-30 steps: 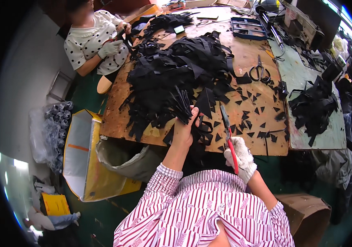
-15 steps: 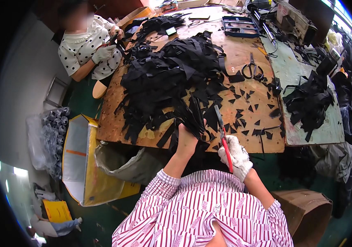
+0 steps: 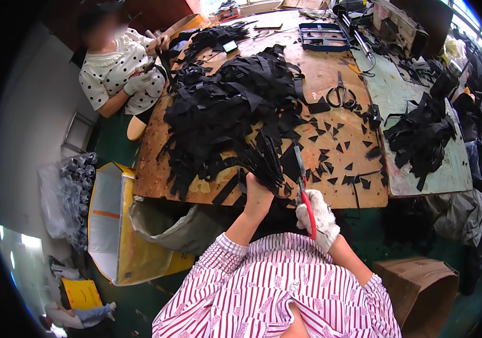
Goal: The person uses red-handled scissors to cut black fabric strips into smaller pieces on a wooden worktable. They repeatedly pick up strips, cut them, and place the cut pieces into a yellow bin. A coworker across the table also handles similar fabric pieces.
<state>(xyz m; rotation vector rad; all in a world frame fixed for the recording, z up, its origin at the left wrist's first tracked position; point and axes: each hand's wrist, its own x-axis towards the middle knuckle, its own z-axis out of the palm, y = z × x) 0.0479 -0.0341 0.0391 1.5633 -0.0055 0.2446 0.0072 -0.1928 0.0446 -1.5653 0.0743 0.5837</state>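
My bare left hand (image 3: 258,194) is closed round a bundle of black fabric strips (image 3: 264,160), whose ends fan out over the table's near edge. In my gloved right hand (image 3: 318,217) is a pair of red-handled scissors (image 3: 307,203), blades pointing away from me and just right of the bundle. Whether the blades touch any strip I cannot tell. Beyond my hands a large heap of black strips (image 3: 230,96) covers the middle of the wooden table (image 3: 356,194). Small black triangular offcuts (image 3: 329,167) lie scattered to the right of the scissors.
Black-handled scissors (image 3: 340,97) lie beyond the offcuts, with a blue tray (image 3: 324,46) farther back. More strips (image 3: 421,138) rest on the pale green table at right. A co-worker (image 3: 125,62) handles strips at the far left. A yellow bin (image 3: 118,236) and cardboard box (image 3: 415,281) flank me.
My right hand and the red-handled scissors have shifted slightly toward me and left. The left hand still grips the bundle. The co-worker's bare hand has lifted a strip a little.
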